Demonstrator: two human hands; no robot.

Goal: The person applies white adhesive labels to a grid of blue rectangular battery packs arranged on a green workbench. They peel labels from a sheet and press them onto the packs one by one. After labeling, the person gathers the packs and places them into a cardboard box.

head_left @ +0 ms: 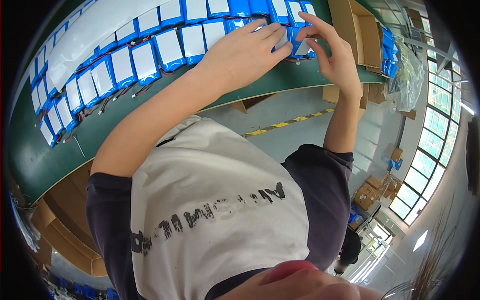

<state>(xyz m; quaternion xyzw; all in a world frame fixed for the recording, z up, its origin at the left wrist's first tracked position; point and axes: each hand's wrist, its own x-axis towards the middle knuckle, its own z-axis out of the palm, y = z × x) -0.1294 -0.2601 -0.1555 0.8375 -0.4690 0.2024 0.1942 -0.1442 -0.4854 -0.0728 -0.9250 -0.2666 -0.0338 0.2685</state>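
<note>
Rows of flat blue battery packs with white rectangular faces and thin red and black wires lie on the green table. My left hand reaches across the front row, its fingers stretched out and slightly apart over packs near the right end. Just right of it, my right hand has its thumb and a bent finger pinched at the corner of a small white piece, which looks like a pad or sticker over a blue pack. The left fingers partly cover the packs beneath them.
A long white sheet lies over the packs at left. An open cardboard box sits at the table's right end beside more blue packs and clear plastic wrap. Cardboard boxes stand below the left edge.
</note>
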